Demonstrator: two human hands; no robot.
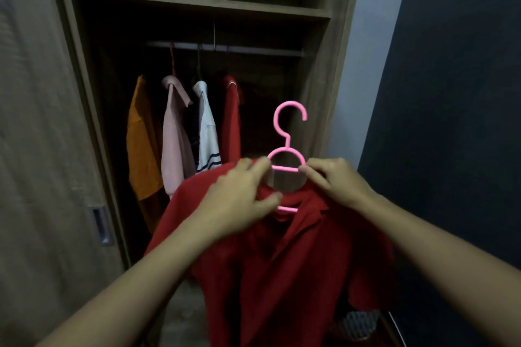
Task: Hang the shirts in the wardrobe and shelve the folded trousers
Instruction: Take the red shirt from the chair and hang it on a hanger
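Note:
A red shirt (287, 256) hangs on a pink plastic hanger (288, 132), held up in front of the open wardrobe. My left hand (239, 197) grips the shirt's left shoulder and collar where it lies over the hanger. My right hand (335, 180) pinches the hanger's crossbar and the collar on the right side. The hanger's hook points up, below the rail (225, 48) and to the right of the hung clothes. On the rail hang an orange shirt (142, 138), a pink shirt (176, 135), a white striped shirt (207, 132) and a red shirt (232, 118).
A wooden shelf (203, 3) runs above the rail. The sliding wardrobe door (42, 149) with a recessed handle (100, 225) stands at the left. A dark wall (451, 93) rises at the right. Something patterned (355, 324) sits low behind the held shirt.

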